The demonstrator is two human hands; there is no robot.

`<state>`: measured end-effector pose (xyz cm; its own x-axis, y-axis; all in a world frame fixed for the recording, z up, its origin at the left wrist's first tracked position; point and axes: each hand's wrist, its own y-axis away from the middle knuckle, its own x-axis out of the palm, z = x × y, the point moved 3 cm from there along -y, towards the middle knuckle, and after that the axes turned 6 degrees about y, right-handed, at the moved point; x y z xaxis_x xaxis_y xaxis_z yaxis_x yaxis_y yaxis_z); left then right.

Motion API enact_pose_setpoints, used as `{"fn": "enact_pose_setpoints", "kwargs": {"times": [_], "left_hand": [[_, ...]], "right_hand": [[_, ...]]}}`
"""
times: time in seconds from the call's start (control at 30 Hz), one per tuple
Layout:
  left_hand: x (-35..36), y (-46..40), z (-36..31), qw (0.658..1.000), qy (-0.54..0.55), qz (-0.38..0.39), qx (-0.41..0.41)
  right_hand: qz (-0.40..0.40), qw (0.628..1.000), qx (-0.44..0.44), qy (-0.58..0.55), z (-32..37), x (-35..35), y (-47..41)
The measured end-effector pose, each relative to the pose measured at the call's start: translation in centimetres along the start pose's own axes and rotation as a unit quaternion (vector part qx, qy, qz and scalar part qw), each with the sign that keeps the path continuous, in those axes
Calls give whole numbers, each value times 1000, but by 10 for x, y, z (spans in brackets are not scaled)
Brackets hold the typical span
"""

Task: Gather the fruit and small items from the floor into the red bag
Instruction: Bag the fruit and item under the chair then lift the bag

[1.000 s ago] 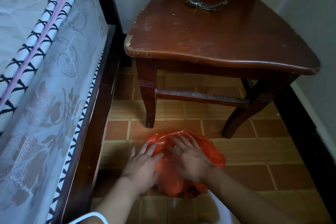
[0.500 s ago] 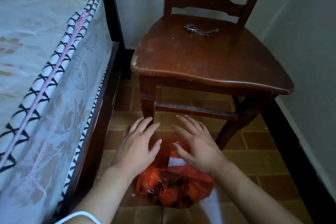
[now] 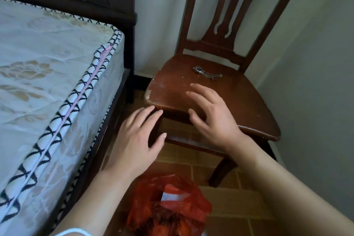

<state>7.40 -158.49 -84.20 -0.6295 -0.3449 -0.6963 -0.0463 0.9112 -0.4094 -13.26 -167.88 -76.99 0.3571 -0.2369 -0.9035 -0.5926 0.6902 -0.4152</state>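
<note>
The bag (image 3: 168, 205) is seen nearest, on the floor (image 3: 226, 222) between bed (image 3: 57, 86) and chair (image 3: 210, 101), loosely filled; thin, soft, crinkly plastic is judged light but saggy, best taken by its gathered mouth. Further out, left hand (image 3: 134, 140) and right hand (image 3: 212, 115) are held spread and empty, nothing gripped, before the chair seat.

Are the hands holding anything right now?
No. The left hand and right hand are both open and empty, fingers spread, above the crinkly red plastic bag on the floor.
</note>
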Motion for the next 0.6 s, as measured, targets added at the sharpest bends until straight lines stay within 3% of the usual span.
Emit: {"fn": "enact_pose_setpoints", "kwargs": {"times": [0.3,0.43,0.6], "left_hand": [[-9,-3,5,1000,-3,-3,-16],[-5,1,8,1000,-4,7,-24],[-3,0,6,1000,-2,6,-13]], "right_hand": [[141,965,182,127,-114,30,-115],[218,949,198,111,-136,49,-124],[208,954,204,73,-144,63,-123]]}}
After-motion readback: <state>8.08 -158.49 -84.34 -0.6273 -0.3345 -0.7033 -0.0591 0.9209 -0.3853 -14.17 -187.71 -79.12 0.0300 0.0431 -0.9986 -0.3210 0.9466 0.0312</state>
